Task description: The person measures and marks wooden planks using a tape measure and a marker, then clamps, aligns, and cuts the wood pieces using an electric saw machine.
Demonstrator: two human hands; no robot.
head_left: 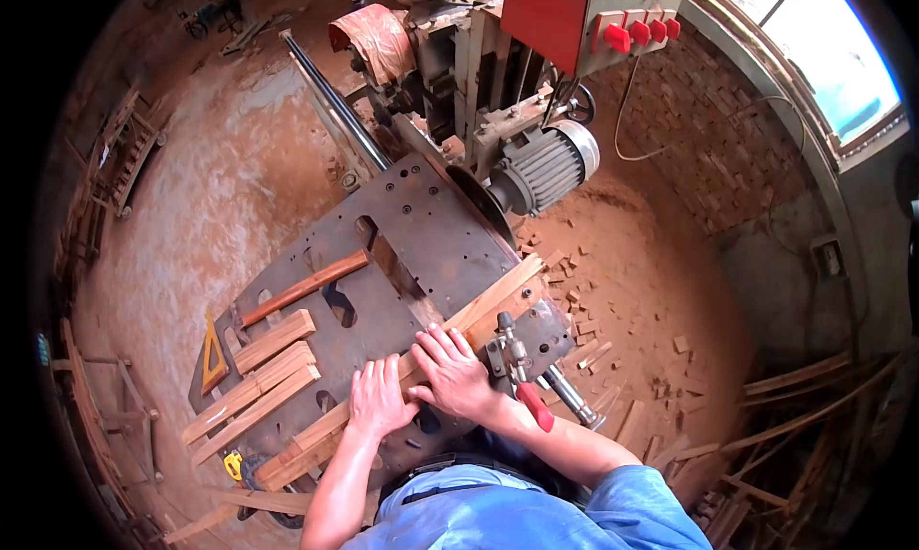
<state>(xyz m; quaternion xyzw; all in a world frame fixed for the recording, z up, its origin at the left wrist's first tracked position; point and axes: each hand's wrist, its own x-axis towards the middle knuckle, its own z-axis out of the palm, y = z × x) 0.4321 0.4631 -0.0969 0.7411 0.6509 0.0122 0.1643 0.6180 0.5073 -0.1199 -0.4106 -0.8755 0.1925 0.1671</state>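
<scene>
A long wooden strip lies slantwise across the dark metal machine table, its far end near the round blade guard or disc. My left hand is over the strip's middle, its fingers close together across the wood and reaching past the far edge. Just to the right, my right hand holds the same strip, fingers over the top and thumb towards my left hand. Beside my right wrist stands a toggle clamp with a red handle. My palms hide part of the strip.
Several cut wooden pieces, a reddish stick, a yellow set square and a yellow tape measure lie on the table's left. An electric motor and red switch box stand ahead. Offcuts litter the right floor.
</scene>
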